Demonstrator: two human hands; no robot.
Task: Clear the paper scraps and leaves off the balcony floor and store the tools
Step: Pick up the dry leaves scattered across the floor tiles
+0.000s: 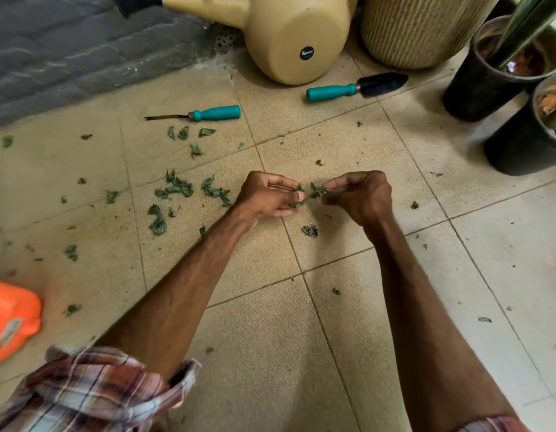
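The floor [270, 307] is being lit softly and evenly; right of the right hand [357, 198] it is being washed out; edges are being blurred.

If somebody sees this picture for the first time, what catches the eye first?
The left hand and right hand at the centre, both pinching torn green leaf pieces. Beyond them, a teal-handled black trowel and a teal-handled thin weeder lie near a tipped beige plastic watering can.

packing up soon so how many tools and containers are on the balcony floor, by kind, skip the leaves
teal-handled black trowel: 1
teal-handled thin forked weeder: 1
tan plastic watering can: 1
dark round plant pots: 2
beige ribbed woven planter: 1
orange plastic container: 1
total: 7, green leaf scraps not counted
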